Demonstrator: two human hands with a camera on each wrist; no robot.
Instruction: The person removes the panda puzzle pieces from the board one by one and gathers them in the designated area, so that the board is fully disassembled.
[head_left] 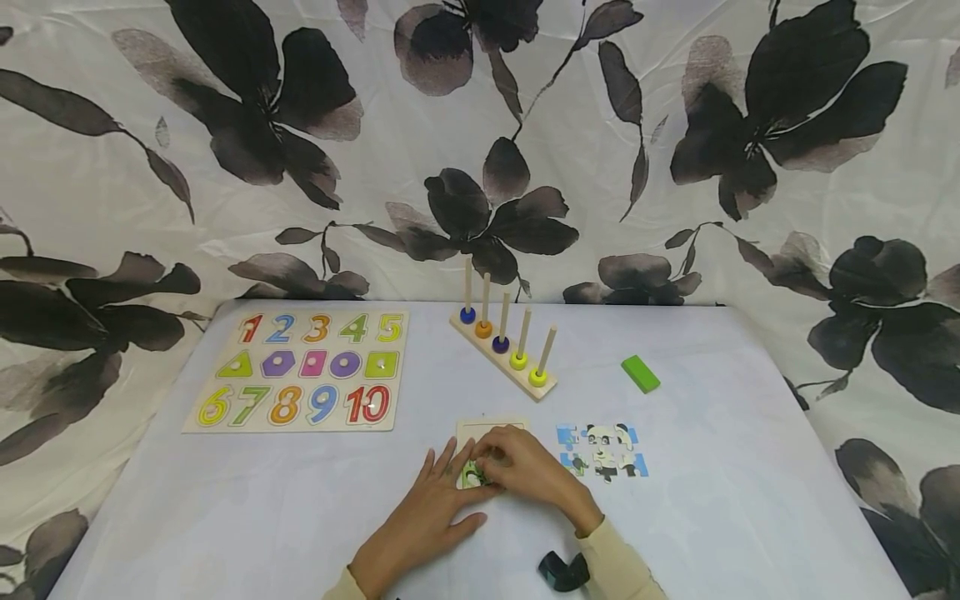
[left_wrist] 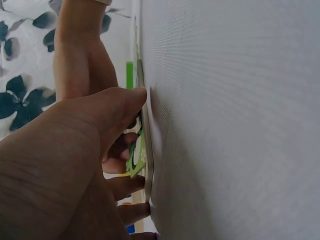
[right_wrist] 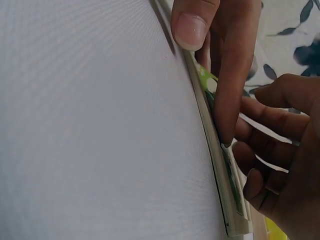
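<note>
My left hand (head_left: 427, 512) lies spread over the near left part of a small wooden puzzle board (head_left: 487, 427). Its thumb and fingers rest at the board's edge, the fingers fairly straight. My right hand (head_left: 528, 467) reaches in from the right with curled fingers. In the left wrist view it pinches a green puzzle piece (left_wrist: 138, 159), which stands tilted off the board. Green printed pieces (head_left: 472, 475) show between the hands; much of them is hidden. Beside the right hand lie several panda puzzle pieces (head_left: 602, 450), blue, white and black, slightly apart.
A number and shape board (head_left: 296, 371) lies at the left. Behind the hands stands a wooden peg rack (head_left: 504, 354) with coloured rings. A green block (head_left: 641, 374) lies at the right. Some black object (head_left: 564, 572) is beside the right wrist. Floral cloth (head_left: 480, 125) hangs behind the table.
</note>
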